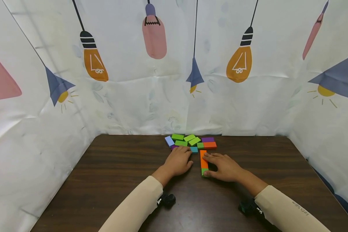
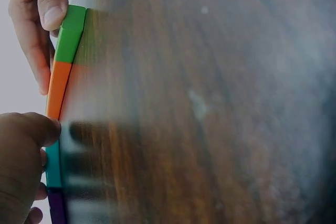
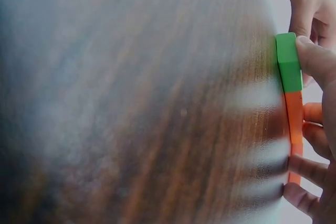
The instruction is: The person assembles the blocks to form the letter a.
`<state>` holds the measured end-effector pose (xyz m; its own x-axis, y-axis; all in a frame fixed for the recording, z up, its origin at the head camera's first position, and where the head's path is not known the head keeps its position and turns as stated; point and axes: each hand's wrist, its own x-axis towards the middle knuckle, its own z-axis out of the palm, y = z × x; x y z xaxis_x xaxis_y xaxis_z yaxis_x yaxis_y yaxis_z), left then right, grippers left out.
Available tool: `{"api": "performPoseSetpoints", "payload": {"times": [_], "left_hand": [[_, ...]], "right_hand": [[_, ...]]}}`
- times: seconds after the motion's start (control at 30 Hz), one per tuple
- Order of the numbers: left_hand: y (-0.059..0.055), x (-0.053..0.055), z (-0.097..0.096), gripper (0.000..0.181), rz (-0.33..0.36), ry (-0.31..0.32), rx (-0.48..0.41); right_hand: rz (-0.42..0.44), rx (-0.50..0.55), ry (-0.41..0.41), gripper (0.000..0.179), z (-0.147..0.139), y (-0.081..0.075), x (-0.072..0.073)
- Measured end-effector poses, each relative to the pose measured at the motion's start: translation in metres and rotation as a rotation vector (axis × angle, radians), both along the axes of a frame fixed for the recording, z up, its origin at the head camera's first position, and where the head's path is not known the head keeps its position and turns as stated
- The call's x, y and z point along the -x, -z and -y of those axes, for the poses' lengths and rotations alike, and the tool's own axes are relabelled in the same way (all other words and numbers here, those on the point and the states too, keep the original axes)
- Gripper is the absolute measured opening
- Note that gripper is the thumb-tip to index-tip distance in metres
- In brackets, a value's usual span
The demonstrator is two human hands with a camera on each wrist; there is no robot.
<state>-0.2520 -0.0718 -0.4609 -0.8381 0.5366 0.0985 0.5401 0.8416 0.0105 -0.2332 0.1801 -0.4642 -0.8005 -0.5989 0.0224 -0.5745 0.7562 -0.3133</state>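
Observation:
My right hand [image 1: 224, 167] lies along the right side of an orange block [image 1: 203, 161] and the green block [image 1: 204, 172] at its near end. Its thumb touches the green block, and its spread fingers reach over the orange one. To the left, my left hand [image 1: 178, 161] rests at the near side of the blocks, fingers pointing away from me. Beside its fingertips are a teal block [image 1: 194, 150] and a purple block [image 1: 174, 147], partly covered by the hand. The left wrist view shows the left thumb [image 2: 44, 128] near the orange block's end.
Beyond the hands lie a light-blue block [image 1: 169, 141], several lime-green blocks [image 1: 181, 143], a small green block [image 1: 200, 145], a red-orange block [image 1: 209, 145] and a purple one [image 1: 207, 139]. They sit by the far edge of the dark wooden table [image 1: 119, 180], before a printed cloth [image 1: 127, 96].

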Motion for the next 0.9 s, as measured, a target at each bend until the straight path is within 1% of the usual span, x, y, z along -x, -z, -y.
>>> {"api": "performPoseSetpoints", "payload": {"times": [0.27, 0.4, 0.7, 0.9], "left_hand": [[0.0001, -0.0006, -0.0014, 0.052, -0.009, 0.030, 0.032], [-0.0005, -0.0013, -0.0032, 0.053, -0.001, 0.049, 0.036], [-0.0033, -0.0037, -0.0053, 0.054, 0.018, 0.038, 0.018], [-0.0018, -0.0039, -0.0049, 0.056, 0.024, 0.042, 0.021]], "right_hand": [[0.001, -0.005, -0.003, 0.083, -0.0004, 0.0006, 0.0011], [0.000, 0.000, -0.006, 0.083, -0.0006, 0.0006, 0.0011], [0.001, 0.000, -0.009, 0.081, -0.0005, 0.0002, 0.0008], [0.004, 0.002, -0.014, 0.082, -0.0009, 0.0012, 0.0009]]}}
